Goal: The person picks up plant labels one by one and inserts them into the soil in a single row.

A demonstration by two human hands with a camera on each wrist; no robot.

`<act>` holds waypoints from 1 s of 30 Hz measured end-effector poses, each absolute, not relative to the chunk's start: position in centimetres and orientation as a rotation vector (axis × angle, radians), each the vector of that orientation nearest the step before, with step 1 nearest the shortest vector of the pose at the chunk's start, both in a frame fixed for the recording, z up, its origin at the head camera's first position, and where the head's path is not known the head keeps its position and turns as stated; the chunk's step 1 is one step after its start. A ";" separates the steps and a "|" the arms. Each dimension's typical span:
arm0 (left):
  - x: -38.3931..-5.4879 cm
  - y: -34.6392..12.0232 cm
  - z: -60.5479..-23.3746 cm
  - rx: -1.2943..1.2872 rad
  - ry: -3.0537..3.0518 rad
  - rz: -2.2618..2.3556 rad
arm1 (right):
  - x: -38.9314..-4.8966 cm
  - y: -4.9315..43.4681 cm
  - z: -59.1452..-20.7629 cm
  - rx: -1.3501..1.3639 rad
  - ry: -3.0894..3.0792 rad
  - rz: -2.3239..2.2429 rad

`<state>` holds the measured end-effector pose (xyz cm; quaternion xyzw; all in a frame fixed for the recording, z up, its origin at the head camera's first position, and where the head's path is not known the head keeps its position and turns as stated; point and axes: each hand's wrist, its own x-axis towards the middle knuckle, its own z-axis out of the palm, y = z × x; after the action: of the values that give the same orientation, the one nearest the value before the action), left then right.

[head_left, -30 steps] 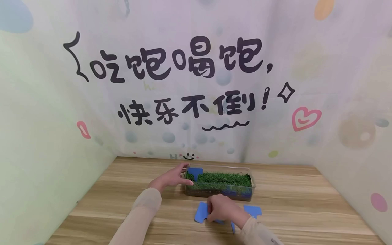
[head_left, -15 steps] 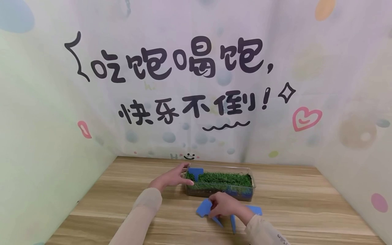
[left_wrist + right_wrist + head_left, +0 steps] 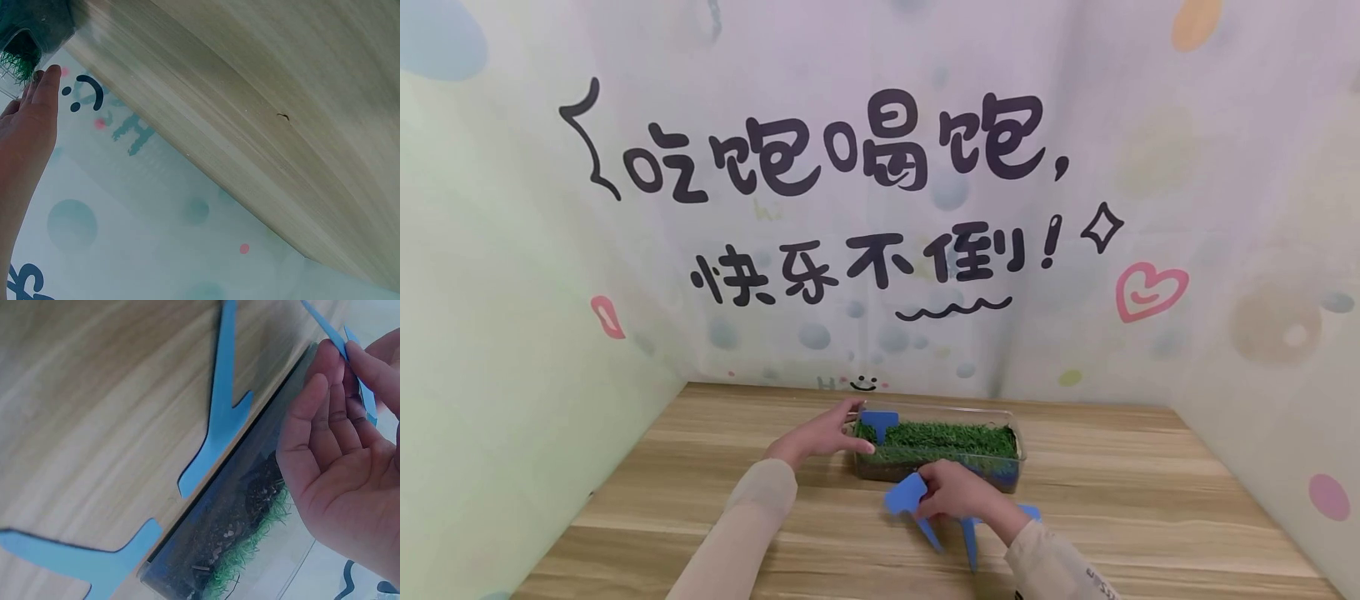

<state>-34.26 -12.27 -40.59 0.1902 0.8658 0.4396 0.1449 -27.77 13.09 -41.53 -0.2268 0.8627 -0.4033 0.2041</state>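
Note:
At the back of the table stands a clear plastic box point(image 3: 936, 477) with dark soil and green grass point(image 3: 951, 437) inside. One blue T-shaped plant label point(image 3: 879, 423) stands upright at the grass's left end. My left hand point(image 3: 820, 435) holds the box's left end, thumb at the front, fingers toward the back. In front of the box, my right hand point(image 3: 955, 492) pinches another blue plant label point(image 3: 905, 494) by its broad head, its pointed stem slanting down. In the right wrist view, thumb and forefinger press on that label point(image 3: 331, 331), the other fingers loosely bent.
Two more blue labels lie flat on the wooden table, one label point(image 3: 219, 419) close along the box's front, another label point(image 3: 75, 556) beyond its corner. A printed cloth wall point(image 3: 865, 350) rises behind the table, with plain cloth at both sides.
My right hand has lifted the label's head off the table and moved slightly back and right toward the box, turning it. The left hand and the box have stayed in place.

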 end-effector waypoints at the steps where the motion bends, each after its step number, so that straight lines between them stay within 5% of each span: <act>1: -34.3 -12.3 -40.6 0.548 2.495 1.270 | -27.8 13.1 -41.5 -0.637 2.407 -1.133; 30: -34.1 -12.2 -40.5 0.534 2.491 1.296 | -29.0 13.4 -39.6 -0.613 2.437 -1.285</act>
<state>-34.11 -12.23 -40.54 0.1848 0.8628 0.4490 0.1410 -28.97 13.44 -39.60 -0.2143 0.8525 -0.4496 0.1587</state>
